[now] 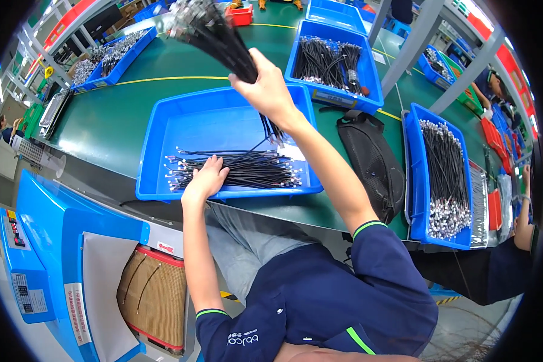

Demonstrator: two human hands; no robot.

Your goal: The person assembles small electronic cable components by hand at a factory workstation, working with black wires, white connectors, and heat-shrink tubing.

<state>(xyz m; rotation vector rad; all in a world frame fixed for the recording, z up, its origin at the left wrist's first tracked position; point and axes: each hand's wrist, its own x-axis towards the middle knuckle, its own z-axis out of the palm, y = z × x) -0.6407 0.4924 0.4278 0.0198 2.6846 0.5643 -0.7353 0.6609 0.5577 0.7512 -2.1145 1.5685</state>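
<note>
My right hand (264,87) is raised over the far side of a shallow blue tray (190,123), its fingers wrapped round a thick bundle of short black cables (220,39). The bundle tilts up to the left, with pale connectors at its upper end; its lower ends hang below my wrist. Inside the tray, a layer of similar black cables (256,171) lies crosswise along the near wall, with connectors at both sides. My left hand (207,178) rests on these cables, fingers stretched out and slightly apart.
A blue bin of cables (329,60) stands beyond the tray; another blue bin (411,175) is at the right. Between them lies a black mesh pouch (371,163). A blue machine with a mesh conveyor (154,295) stands at the lower left. Someone's arm (523,211) shows far right.
</note>
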